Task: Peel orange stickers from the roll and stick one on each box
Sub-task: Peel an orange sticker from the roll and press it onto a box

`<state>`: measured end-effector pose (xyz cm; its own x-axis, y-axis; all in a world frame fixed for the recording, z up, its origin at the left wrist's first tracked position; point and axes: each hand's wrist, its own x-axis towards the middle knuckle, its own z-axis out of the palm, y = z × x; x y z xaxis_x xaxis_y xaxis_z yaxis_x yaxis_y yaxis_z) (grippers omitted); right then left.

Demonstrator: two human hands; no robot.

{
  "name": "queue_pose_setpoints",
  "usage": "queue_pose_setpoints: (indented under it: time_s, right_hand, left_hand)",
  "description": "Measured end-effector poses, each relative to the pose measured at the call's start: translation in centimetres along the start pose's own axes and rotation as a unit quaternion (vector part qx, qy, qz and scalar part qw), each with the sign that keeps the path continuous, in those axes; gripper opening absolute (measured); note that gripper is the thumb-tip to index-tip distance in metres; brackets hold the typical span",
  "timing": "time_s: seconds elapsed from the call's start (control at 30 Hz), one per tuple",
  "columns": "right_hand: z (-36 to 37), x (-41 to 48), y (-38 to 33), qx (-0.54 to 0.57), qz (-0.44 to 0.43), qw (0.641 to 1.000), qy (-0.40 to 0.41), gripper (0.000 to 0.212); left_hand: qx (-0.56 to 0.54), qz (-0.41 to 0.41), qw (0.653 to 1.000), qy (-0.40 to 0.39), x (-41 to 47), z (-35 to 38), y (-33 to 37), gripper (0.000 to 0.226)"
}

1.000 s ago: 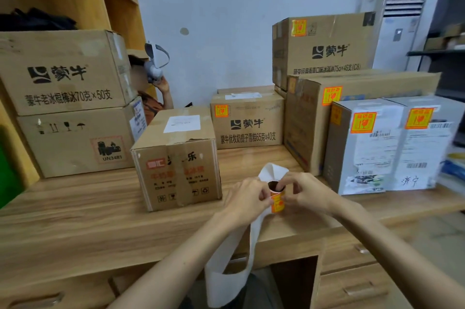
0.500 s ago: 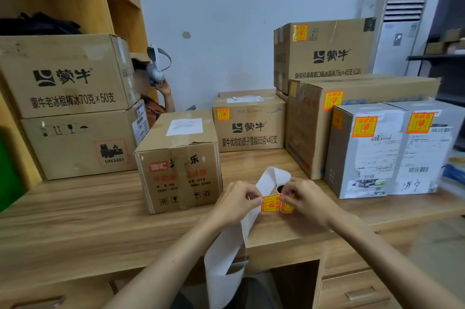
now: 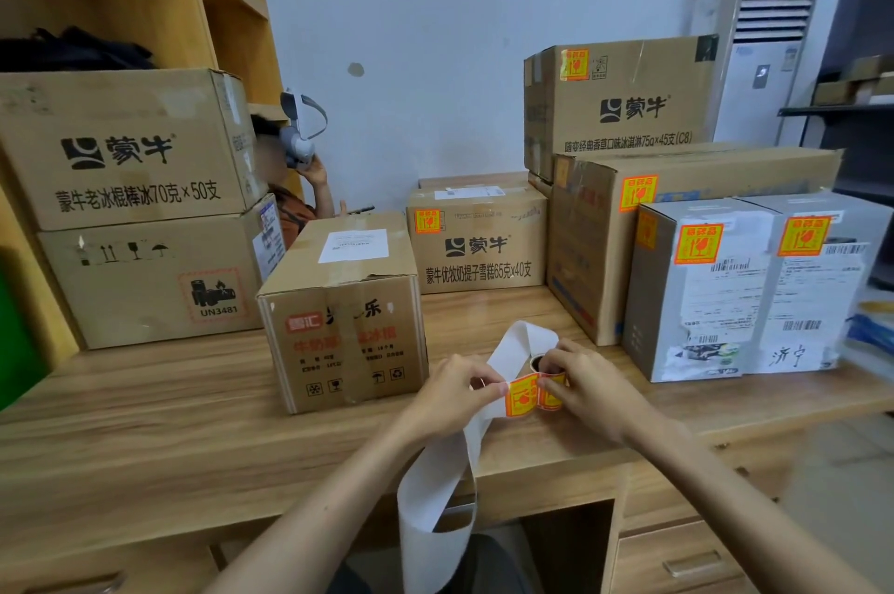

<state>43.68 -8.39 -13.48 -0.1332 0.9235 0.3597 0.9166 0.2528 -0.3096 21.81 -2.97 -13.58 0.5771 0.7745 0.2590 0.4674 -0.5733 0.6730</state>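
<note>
Left hand (image 3: pixel 452 395) pinched the free edge of an orange sticker (image 3: pixel 521 396). Right hand (image 3: pixel 588 388) curled round the small roll (image 3: pixel 549 388). Both were low over the desk (image 3: pixel 145 424), near its front edge, and the sticker looked part-peeled, its far end at the roll. White backing strip (image 3: pixel 435 487) looped up behind the roll and hung off the desk. Likely done: orange stickers showed on the top right box (image 3: pixel 624 109), long brown box (image 3: pixel 595 255), two white boxes (image 3: pixel 696 303) (image 3: pixel 812 298) and low centre box (image 3: pixel 479 245). Likely left: small front box (image 3: pixel 343 327), upper left box (image 3: pixel 121 148), lower left box (image 3: pixel 145 284), none seen on visible faces. Readable: 蒙牛 on three boxes, "70克×50支", "65克×40支", "75g×45支(C8)", "UN3481", handwritten 济宁.
</note>
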Motion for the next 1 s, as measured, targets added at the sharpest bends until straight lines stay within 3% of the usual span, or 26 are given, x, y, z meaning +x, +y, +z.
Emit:
queue_pose_setpoints:
  time_s: [0.13, 0.67, 1.0]
  right_hand:
    - [0.4, -1.1, -1.2, -0.043, -0.010, 0.997, 0.061, 0.017]
    - [0.8, -2.2, -2.2, -0.015, -0.022, 0.999, 0.040, 0.021]
    - [0.7, -2.7, -2.7, -0.016, -0.008, 0.998, 0.060, 0.019]
  left_hand:
    - [-0.017, -0.006, 1.000, 0.018, 0.2, 0.3, 0.0, 0.017]
    - [-0.091, 0.047, 0.993, -0.049, -0.3, 0.9, 0.6, 0.022]
    - [-0.114, -0.026, 0.993, -0.005, -0.2, 1.7, 0.0, 0.018]
